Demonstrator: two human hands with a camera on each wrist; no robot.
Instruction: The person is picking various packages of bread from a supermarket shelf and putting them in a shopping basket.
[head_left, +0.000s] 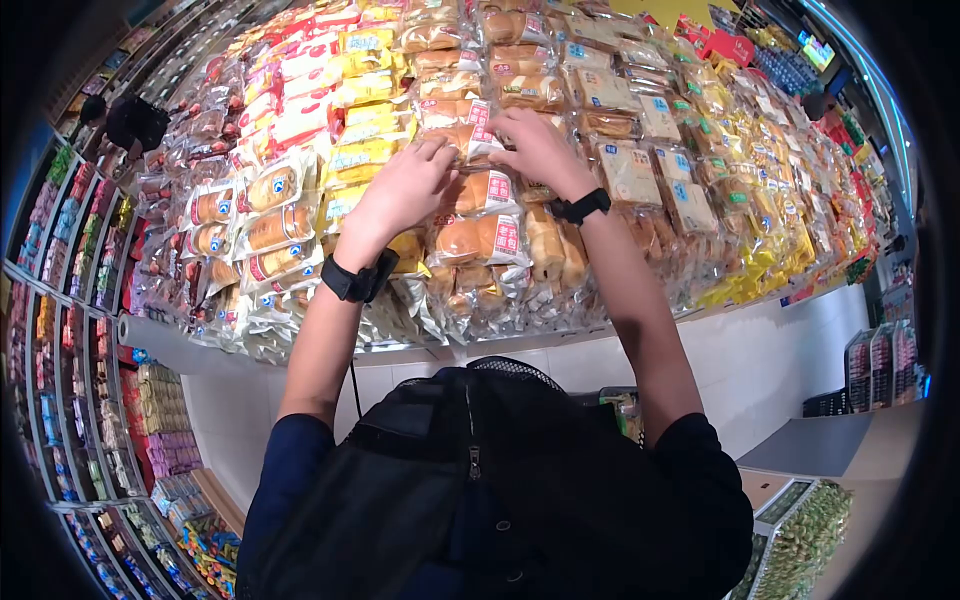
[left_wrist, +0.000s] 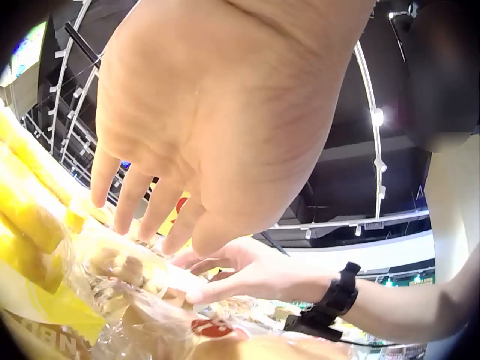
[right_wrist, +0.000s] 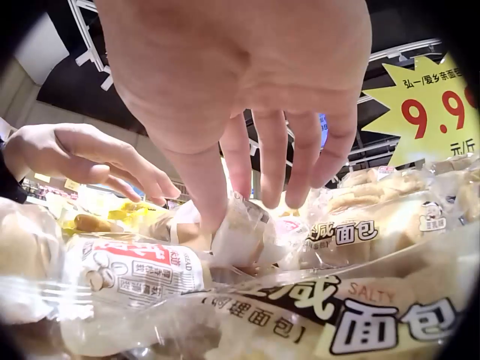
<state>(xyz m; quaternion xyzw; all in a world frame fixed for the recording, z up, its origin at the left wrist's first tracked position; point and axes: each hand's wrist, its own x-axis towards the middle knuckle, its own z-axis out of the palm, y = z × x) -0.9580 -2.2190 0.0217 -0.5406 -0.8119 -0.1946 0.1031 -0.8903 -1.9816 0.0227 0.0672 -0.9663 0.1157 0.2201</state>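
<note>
Bagged bread rolls with red-and-white labels lie in a column before me, among them a bread pack (head_left: 462,138) between my hands. My right hand (head_left: 545,150) is at that pack's right end. In the right wrist view, its thumb and forefinger pinch the end of a clear bread wrapper (right_wrist: 241,234); the other fingertips are partly hidden behind it. My left hand (head_left: 405,190) hovers palm down at the column's left side, fingers loosely extended and holding nothing. Yellow bread packs (head_left: 365,150) lie beside it. Salty bread bags (right_wrist: 367,315) fill the foreground under the right wrist.
The display table's front edge (head_left: 460,352) runs just before my body. Cream-coloured bread packs (head_left: 628,172) lie to the right, roll packs (head_left: 275,228) to the left. A yellow price sign (right_wrist: 431,112) stands behind. Stocked shelves (head_left: 65,300) line the left side.
</note>
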